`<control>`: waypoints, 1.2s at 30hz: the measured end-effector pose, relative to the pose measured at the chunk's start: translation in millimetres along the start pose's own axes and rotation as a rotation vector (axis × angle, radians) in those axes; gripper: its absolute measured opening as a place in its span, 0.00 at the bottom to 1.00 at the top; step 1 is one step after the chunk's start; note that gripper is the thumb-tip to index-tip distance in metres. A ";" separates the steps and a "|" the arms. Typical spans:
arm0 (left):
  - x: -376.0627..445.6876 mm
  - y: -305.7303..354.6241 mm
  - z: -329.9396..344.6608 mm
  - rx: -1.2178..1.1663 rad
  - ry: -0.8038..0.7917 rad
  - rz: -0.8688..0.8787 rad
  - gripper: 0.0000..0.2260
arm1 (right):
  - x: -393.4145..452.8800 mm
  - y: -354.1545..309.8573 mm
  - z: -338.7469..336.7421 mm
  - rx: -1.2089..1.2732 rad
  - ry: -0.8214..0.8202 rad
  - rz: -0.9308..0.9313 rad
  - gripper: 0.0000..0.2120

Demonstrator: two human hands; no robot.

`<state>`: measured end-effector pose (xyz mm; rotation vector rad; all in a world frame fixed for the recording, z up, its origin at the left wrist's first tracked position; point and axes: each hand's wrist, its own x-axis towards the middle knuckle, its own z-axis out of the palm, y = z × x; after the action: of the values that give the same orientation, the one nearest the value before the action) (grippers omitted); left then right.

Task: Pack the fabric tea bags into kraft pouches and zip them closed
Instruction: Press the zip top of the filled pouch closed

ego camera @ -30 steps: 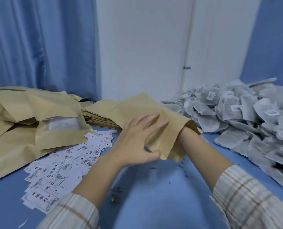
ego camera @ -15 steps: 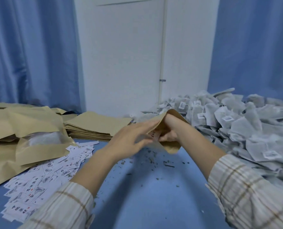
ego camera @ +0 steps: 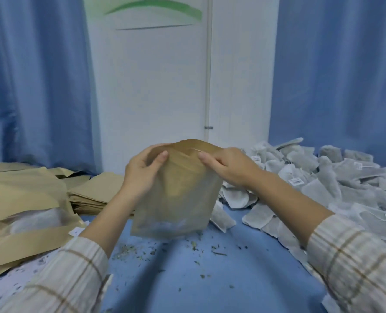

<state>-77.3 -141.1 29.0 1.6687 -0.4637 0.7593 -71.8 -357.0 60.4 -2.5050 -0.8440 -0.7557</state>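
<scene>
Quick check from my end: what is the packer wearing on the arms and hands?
Both hands, left hand and right hand, are bare: no gloves, rings or watch visible. Each arm has a pale cream sleeve with brown and grey plaid lines, left sleeve and right sleeve, forearms uncovered.

A matt brown kraft-paper pouch (ego camera: 183,177) with a cloudy, semi-clear plastic front is pinched at its top between the left hand (ego camera: 142,172) and the right hand (ego camera: 230,166). Soft grey woven-fabric tea bags (ego camera: 323,184) with small white paper labels are heaped beyond the right hand. Beneath both hands a smooth matt blue table surface (ego camera: 244,279) is strewn with dry leaf crumbs (ego camera: 194,245).
</scene>
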 end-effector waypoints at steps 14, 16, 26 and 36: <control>32.8 -6.6 -21.9 -0.224 0.215 -0.266 0.14 | 18.9 23.9 -8.1 0.787 0.285 0.217 0.13; 35.1 -6.8 -25.6 -0.226 0.243 -0.266 0.18 | 15.8 28.9 -7.3 0.796 0.355 0.214 0.15; 19.6 -3.1 1.0 -0.044 0.244 -0.287 0.20 | 28.2 26.2 -6.9 0.155 0.183 0.237 0.12; 16.5 21.8 14.9 -0.089 0.139 -0.307 0.20 | 78.4 -39.8 39.6 -0.416 0.516 0.023 0.26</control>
<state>-76.6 -159.0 54.4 1.5465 -0.1363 0.6119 -30.2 -273.2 84.0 -2.4506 -0.5080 -1.6162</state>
